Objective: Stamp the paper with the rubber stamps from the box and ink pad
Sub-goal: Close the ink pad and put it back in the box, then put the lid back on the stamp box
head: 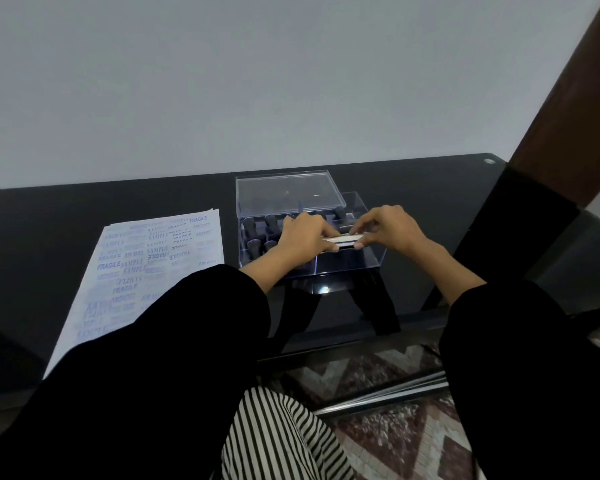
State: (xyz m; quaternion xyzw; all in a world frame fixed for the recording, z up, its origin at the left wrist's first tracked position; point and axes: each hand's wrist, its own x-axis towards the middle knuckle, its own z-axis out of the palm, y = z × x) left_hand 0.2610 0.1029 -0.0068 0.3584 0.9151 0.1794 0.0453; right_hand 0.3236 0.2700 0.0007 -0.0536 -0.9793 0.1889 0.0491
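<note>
Black sleeves [153,358] frame my left hand [305,237] and right hand [388,230], both pinching a flat white ink pad [340,239]. Clear plastic box [347,266] sits beneath them.

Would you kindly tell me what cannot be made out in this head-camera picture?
- Head view: the flat pale object pinched between the left hand and right hand shows edge-on, with fingers over its ends; what it is cannot be told.
- Head view: the left hand hides some stamps in the clear box, so no count.
- Head view: the left sleeve covers the paper's near part; many imprints are blurred.
</note>
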